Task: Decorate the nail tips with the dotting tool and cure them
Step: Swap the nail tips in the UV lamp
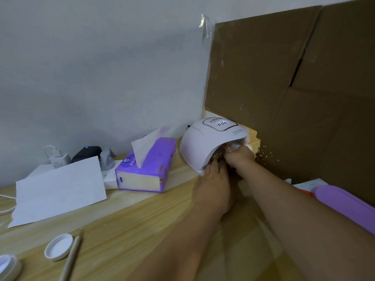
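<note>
Wooden desk (125, 236), far edge: both hands at curing lamp (205, 142) mouth; left hand (213, 177) fingers inside, grip unclear; right hand (240, 156) curled, contents unclear.

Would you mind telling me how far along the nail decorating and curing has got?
Dotting looks finished: the dotting tool lies unheld on the table. Curing is in hand: both the left hand and right hand reach into the nail lamp, whose display is lit. The tips themselves are hidden, so what remains is unclear.
</note>
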Demonstrator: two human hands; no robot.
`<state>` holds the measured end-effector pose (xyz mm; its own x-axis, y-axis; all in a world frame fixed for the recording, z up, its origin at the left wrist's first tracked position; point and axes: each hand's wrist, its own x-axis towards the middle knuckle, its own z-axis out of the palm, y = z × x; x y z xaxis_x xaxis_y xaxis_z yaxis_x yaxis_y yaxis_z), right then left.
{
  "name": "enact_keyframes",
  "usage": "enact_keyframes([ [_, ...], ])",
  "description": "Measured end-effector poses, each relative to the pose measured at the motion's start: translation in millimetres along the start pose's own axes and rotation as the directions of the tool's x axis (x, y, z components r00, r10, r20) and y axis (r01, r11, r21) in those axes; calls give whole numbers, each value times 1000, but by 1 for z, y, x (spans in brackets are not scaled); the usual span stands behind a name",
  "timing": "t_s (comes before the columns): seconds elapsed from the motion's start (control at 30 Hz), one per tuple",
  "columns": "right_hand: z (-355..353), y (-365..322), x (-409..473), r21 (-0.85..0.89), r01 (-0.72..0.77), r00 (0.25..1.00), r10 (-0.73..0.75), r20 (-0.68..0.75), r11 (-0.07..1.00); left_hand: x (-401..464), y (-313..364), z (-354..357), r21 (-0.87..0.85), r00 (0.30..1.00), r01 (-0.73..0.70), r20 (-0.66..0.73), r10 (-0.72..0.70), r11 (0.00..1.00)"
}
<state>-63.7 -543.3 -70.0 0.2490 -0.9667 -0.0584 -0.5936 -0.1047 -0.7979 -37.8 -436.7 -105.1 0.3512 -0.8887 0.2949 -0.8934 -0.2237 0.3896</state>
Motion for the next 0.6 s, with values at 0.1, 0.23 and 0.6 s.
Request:
enact_keyframes([
  [0.1, -3, 0, -3, -36, -38, 999, 39, 34, 999, 0, 1, -1, 11, 1000, -4, -1, 4, 1000],
  [0.23, -2, 3, -6, 5, -18, 999, 17, 44, 1000, 0, 1, -3, 12, 1000, 6, 10, -6, 1000],
  [0.6, -3, -3, -6, -103, 102, 994, -97, 47, 989, 1, -1, -3, -51, 1000, -7, -26, 6, 999],
])
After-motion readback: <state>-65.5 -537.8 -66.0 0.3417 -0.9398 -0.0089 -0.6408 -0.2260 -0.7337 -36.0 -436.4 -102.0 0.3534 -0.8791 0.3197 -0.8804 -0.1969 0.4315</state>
